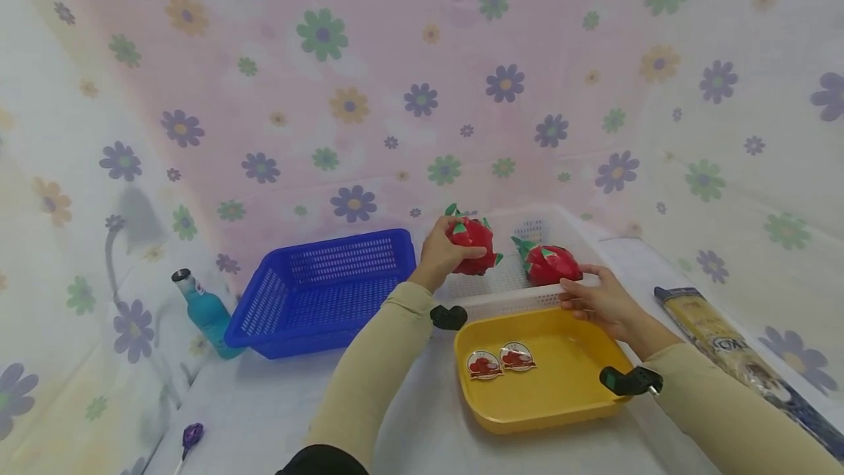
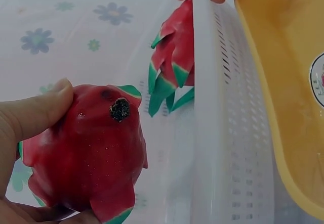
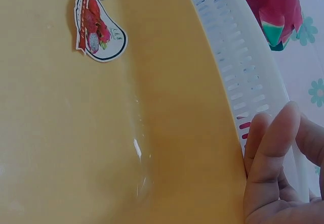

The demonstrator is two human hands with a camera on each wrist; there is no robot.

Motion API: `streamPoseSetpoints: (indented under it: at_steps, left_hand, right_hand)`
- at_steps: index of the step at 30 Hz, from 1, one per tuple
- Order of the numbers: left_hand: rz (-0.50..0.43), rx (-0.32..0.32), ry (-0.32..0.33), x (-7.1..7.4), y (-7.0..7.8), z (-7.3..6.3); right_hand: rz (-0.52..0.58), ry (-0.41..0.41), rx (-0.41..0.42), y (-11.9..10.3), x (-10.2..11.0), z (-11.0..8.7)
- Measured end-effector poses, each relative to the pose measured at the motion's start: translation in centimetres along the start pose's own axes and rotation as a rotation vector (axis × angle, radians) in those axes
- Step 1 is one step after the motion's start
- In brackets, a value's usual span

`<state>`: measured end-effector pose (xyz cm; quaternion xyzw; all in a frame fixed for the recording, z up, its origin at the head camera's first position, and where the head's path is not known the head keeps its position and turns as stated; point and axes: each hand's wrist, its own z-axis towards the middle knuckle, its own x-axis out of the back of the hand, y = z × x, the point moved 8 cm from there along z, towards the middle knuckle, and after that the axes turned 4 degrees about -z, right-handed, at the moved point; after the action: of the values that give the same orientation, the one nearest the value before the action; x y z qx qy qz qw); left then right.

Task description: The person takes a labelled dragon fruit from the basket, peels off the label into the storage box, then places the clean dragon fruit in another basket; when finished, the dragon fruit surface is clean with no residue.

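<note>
My left hand (image 1: 437, 255) grips a red dragon fruit (image 1: 476, 246) with green-tipped scales, held up over the white basket (image 1: 508, 303). Its dark stem end shows in the left wrist view. A second dragon fruit (image 1: 552, 265) lies inside that basket on the right, partly hidden behind the basket wall in the left wrist view. My right hand (image 1: 609, 306) holds the basket's front rim beside this second fruit, fingers and thumb on either side of the wall. Just in front stands a yellow tray (image 1: 560, 402) with two dragon fruit stickers (image 3: 104, 32) lying in it.
A blue basket (image 1: 316, 339) stands left of the white one, with a blue bottle (image 1: 209, 314) leaning beside it. At the front left lies a purple-wrapped lollipop (image 1: 192, 436). A long printed packet (image 1: 732, 350) lies along the right side. Flowered cloth hangs behind.
</note>
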<state>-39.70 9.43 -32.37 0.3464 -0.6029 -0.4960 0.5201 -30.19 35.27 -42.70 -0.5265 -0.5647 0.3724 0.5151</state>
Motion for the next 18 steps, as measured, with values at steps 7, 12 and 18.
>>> streamPoseSetpoints:
  at_steps: [7, 12, 18]
  left_hand:
    - [0.0, 0.001, 0.012, -0.31, -0.37, -0.04]
    - [-0.001, 0.003, 0.02, -0.38, -0.62, -0.13]
    - [-0.006, 0.004, 0.018, -0.73, -0.97, -0.17]
  right_hand:
    - [-0.007, 0.009, -0.001, -0.02, 0.06, -0.05]
    - [-0.006, 0.01, -0.002, -0.03, 0.14, 0.05]
    - [0.005, 0.007, -0.007, 0.06, 0.09, -0.06]
